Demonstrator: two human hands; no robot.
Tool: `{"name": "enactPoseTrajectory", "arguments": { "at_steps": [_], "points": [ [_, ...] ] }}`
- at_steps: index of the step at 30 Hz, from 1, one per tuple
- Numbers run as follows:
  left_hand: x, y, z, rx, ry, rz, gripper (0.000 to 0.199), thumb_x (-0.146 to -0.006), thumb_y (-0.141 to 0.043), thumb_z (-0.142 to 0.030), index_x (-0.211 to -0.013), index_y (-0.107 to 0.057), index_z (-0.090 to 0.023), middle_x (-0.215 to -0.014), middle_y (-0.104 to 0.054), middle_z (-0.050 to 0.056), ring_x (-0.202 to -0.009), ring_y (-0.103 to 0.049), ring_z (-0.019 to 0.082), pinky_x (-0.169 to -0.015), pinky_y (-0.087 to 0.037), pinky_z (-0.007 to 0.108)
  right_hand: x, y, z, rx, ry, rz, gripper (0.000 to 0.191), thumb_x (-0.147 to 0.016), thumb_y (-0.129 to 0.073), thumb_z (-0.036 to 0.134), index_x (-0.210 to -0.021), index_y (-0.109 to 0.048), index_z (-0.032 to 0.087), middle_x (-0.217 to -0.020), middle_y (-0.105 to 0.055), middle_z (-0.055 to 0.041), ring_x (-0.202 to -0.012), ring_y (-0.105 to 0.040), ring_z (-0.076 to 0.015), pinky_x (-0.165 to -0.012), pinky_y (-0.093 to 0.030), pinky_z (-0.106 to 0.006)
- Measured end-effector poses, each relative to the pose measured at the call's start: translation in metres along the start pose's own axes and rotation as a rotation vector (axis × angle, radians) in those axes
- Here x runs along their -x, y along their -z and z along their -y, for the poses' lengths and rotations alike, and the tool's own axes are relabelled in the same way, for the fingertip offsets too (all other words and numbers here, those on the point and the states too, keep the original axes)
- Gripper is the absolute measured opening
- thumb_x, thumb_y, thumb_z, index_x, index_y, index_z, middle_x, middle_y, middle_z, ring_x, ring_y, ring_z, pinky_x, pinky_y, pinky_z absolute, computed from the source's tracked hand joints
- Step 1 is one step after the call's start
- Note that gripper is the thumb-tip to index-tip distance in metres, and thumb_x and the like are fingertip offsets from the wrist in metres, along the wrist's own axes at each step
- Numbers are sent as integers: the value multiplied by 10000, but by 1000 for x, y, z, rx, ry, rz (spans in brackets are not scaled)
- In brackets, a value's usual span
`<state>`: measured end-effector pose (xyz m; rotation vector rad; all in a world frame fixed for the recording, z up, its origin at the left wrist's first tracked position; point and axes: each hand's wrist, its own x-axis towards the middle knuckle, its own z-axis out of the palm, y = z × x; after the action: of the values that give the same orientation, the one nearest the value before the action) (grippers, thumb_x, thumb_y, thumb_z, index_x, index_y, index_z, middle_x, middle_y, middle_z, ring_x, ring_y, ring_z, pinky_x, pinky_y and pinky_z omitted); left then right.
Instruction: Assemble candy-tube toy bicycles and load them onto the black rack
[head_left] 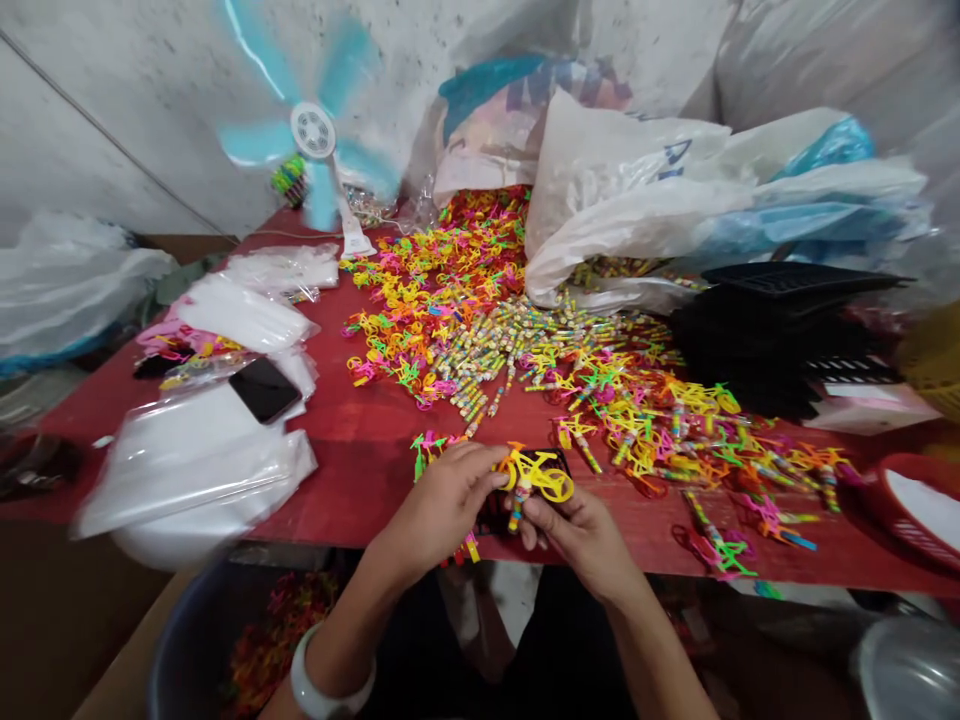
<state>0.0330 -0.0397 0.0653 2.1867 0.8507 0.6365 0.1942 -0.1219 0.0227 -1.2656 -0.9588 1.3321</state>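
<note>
Near the front edge of the red table (352,450), my left hand (450,505) and my right hand (577,530) hold a yellow plastic bicycle-shaped toy (541,474) between them. A small patterned stick (517,508) hangs upright below the toy, beside my right fingertips. The left fingers pinch the toy's left end, where an orange piece shows; the right fingers close round its right side. Beneath the hands lies a black slotted tray (491,515), mostly hidden. Green and pink plastic pieces (427,450) lie just beyond my left hand.
A large pile of colourful plastic pieces (465,260) and patterned sticks (487,350) spreads across the table. Clear bags (202,480) and a phone (265,389) lie left, a spinning fan (313,130) behind. Black trays (765,340) and a red basket (900,520) stand right.
</note>
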Motion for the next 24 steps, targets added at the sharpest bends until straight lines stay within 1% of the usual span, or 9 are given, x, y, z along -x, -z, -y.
{"name": "enactPoseTrajectory", "arguments": {
  "at_steps": [2,3,6,9,12,14,16,21,24],
  "points": [
    [-1,2,2,-23,17,-17,168,-901,-520,-227,-992,-661,-225,-928,-700,18,-887,-640,159,-786,-527,278,0,-4,0,30,17,2,367,-749,-677,543,-794,-630,182,-548,-590,13,-500,-525,-122,-523,-436,-249],
    [-1,2,3,-52,9,-38,136,-890,-539,-224,-951,-660,-215,-907,-695,16,-880,-633,161,-782,-520,279,0,-5,-1,41,21,0,358,-751,-679,533,-815,-633,184,-556,-591,15,-508,-532,-125,-524,-442,-250],
    [0,-1,9,-135,-60,-81,108,-883,-544,-202,-932,-641,-200,-927,-690,32,-942,-610,183,-859,-492,326,-1,-8,-6,75,74,-52,316,-785,-658,490,-894,-636,194,-592,-596,19,-526,-552,-131,-523,-462,-251],
    [1,-5,14,-212,-98,-75,133,-880,-521,-159,-938,-635,-194,-932,-690,45,-973,-599,203,-943,-450,395,-1,-13,-19,144,164,-128,219,-820,-634,414,-876,-643,203,-686,-607,1,-551,-575,-129,-549,-489,-255],
    [4,-4,19,-283,-128,5,205,-883,-478,-119,-996,-632,-192,-1020,-696,52,-1070,-584,208,-1062,-350,464,0,-21,-37,136,144,-102,147,-834,-609,353,-880,-628,215,-800,-619,-17,-588,-612,-139,-580,-521,-269],
    [7,0,23,-318,-143,66,243,-895,-449,-120,-1036,-627,-204,-1106,-687,50,-1161,-552,208,-1110,-282,498,1,-28,-50,103,127,-110,137,-845,-583,338,-927,-600,229,-822,-627,-16,-622,-633,-154,-612,-540,-284],
    [11,5,28,-340,-156,65,256,-911,-421,-137,-1043,-628,-210,-1191,-661,58,-1236,-507,211,-1118,-271,512,3,-34,-62,104,155,-153,146,-849,-567,321,-970,-573,239,-805,-636,-12,-670,-647,-171,-642,-546,-292],
    [20,7,40,-368,-207,-25,293,-942,-369,-153,-1088,-619,-202,-1314,-584,78,-1338,-403,193,-1120,-295,479,3,-43,-78,230,301,-183,137,-871,-502,232,-998,-551,239,-793,-647,-20,-739,-643,-183,-669,-537,-287],
    [24,5,42,-404,-223,-13,299,-954,-386,-199,-1152,-609,-218,-1358,-544,77,-1360,-363,206,-1133,-258,489,3,-41,-81,379,477,-201,194,-868,-442,153,-1005,-556,230,-862,-648,-48,-788,-641,-191,-709,-538,-306]
  ]
}}
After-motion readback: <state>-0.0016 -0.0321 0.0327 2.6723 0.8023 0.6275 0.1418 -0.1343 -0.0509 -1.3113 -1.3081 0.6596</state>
